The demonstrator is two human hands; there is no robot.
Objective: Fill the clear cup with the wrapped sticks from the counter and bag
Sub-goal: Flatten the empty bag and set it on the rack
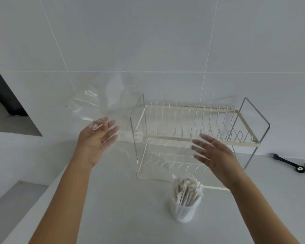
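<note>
Clear cup [185,207] stands upright on the white counter [123,205], just in front of the two-tier wire dish rack [192,136], packed with wrapped sticks [187,190] that poke above its rim. Left of the rack, the left hand [97,141] is raised palm-up, fingers spread, a clear plastic bag [99,101] billowing at its fingertips; whether it pinches the film, cannot tell. Right hand [213,154] hovers open before the rack, fingers splayed, holding nothing. Black-handled tool [287,162] lies right of the rack.
</note>
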